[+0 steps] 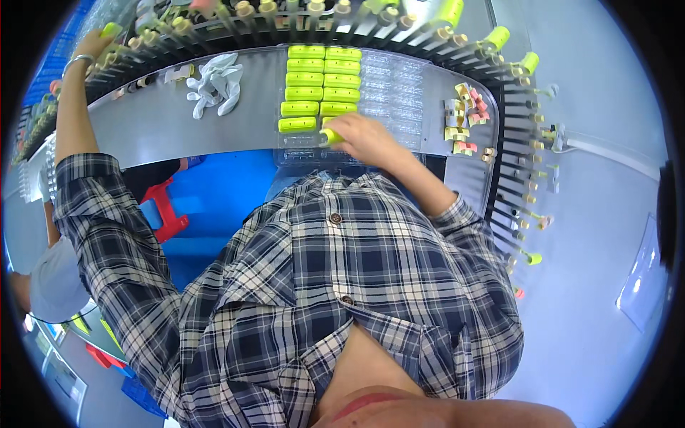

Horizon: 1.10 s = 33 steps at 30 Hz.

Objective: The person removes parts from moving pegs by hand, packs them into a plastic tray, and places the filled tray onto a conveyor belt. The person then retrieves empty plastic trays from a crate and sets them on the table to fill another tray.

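My right hand (367,139) is closed on a yellow-green plastic piece (330,136) over the near end of a clear plastic tray (391,100). Two columns of similar yellow-green blocks (305,93) fill the left and middle of this tray, each block with a small dark mark on top. At the far left my left hand (94,44) reaches up to the curved rack of pegs (132,51). Its fingers close around another yellow-green piece (110,30) there; they are small and partly hidden in the picture.
Crumpled white gloves (216,84) lie on the grey tabletop (153,118) left of the tray. Small pink, cream and silver parts (464,118) lie to the right. The peg rack curves around the table's far and right sides. A person in pale clothing (61,282) is at the left.
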Available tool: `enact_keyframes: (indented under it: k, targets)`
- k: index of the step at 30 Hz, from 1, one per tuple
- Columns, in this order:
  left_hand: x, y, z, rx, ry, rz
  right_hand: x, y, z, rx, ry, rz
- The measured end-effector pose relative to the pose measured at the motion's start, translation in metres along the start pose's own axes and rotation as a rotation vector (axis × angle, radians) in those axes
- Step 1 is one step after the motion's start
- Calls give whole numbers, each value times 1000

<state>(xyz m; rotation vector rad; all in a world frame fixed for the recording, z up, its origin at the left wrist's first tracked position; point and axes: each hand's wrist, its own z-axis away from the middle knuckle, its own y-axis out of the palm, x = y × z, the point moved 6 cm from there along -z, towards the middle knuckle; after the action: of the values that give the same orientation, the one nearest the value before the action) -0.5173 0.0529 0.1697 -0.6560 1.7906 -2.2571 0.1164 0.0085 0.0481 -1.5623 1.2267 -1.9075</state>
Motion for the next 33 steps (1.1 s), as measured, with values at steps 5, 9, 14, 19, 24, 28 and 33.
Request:
enact_keyframes:
  k: [5,9,14,19,24,28,33]
  targets:
    - [61,24,34,-29,-124,-124,-1,24,23,-85,91,113]
    - [94,26,76,-87,-210,-199,1,23,28,-260,18,249]
    - [126,17,93,-18,-288,-251,-3,28,35,-286,-14,292]
    - [205,5,117,-198,-354,-307,-2,27,36,-310,-1,221]
    - [246,-6,163,-290,-522,-350,-5,31,35,-308,18,215]
    - [147,-19,194,-471,-543,-167,-3,28,35,-331,52,212]
    - [-62,-27,281,-727,-309,192,37,22,-7,-360,-108,112]
